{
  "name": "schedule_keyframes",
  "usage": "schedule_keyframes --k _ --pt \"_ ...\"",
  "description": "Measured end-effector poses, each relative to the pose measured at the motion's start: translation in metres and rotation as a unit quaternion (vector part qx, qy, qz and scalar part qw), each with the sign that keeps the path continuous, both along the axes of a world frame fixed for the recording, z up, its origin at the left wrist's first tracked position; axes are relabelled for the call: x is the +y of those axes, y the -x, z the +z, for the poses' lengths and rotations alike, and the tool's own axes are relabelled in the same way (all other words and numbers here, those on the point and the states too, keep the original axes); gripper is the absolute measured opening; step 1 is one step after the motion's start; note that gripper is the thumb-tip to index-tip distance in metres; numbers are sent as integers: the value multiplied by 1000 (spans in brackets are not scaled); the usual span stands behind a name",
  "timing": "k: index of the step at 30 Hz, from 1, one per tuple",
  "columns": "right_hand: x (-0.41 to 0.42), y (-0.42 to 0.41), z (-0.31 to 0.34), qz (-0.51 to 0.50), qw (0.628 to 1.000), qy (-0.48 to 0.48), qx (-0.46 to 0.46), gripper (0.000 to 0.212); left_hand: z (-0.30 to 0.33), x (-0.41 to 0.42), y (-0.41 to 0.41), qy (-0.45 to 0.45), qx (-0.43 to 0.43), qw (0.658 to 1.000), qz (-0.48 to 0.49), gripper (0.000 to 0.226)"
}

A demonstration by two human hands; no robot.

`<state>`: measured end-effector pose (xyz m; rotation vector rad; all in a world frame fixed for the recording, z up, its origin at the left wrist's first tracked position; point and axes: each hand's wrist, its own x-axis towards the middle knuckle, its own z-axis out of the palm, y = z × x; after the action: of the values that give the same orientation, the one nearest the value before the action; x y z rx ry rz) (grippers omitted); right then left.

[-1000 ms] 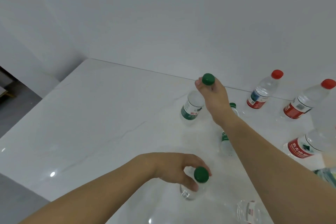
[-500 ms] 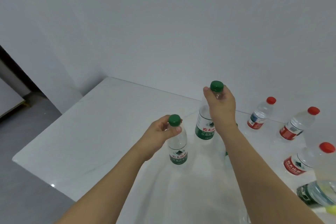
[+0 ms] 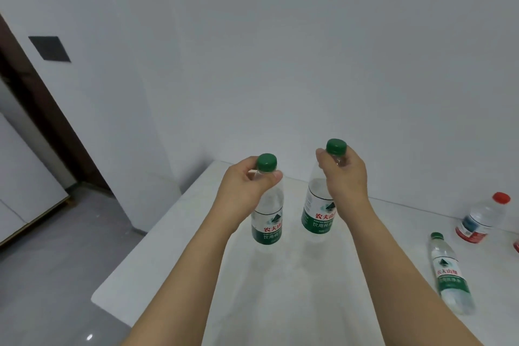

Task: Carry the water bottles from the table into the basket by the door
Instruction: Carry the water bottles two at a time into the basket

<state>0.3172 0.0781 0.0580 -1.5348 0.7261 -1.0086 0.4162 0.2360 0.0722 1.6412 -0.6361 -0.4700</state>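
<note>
My left hand (image 3: 247, 188) and right hand (image 3: 344, 174) each clamp a green-capped bottle's neck above the surface (image 3: 280, 289); two bottles remain there, no basket visible.

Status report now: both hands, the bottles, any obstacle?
Left hand and right hand each grip a green-capped bottle by the neck, lifted. Green-capped bottle and red-capped bottle remain on table. Basket not in view.

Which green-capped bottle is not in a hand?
The green-capped bottle on the table at the right, near the red-capped one. The other two hang by their necks from the left hand and right hand.
</note>
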Motion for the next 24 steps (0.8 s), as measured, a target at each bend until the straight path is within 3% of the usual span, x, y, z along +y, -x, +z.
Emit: schedule_keyframes --k 5,10,15,24 --pt "54 -56 12 39 999 -9 0 22 18 50 -65 31 7 997 65 16" --pt "98 -103 22 104 994 -21 1 7 14 103 -111 55 21 991 121 18" --pt "161 -174 31 137 990 -28 1 10 21 168 -174 60 29 988 142 11" --pt "294 -347 44 156 987 -42 -3 11 39 294 -331 49 -30 988 145 17"
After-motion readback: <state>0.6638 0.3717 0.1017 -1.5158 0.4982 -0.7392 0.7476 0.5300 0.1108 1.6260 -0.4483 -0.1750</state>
